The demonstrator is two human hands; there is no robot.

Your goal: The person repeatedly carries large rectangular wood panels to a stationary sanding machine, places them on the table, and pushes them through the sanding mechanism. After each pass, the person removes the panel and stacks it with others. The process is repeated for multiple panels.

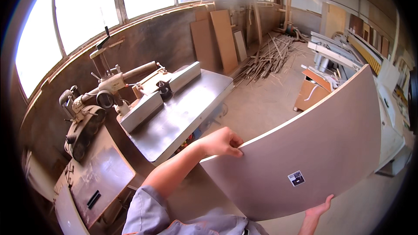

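Observation:
I carry a large pale brown board [322, 143] with a light edge and a small square sticker near its lower middle. My left hand [223, 142] grips its near left corner, thumb on the face. My right hand [319, 210] is under the board's lower edge, only its fingertips showing. The board is held off the floor, tilted, to the right of a woodworking machine.
A spindle-type woodworking machine with a steel table [183, 113] and fence [161, 95] stands at the left. Boards [224, 39] lean on the far wall beside a heap of wood strips [270, 56]. A cardboard box [310, 93] and stacked panels [344, 52] lie at the right.

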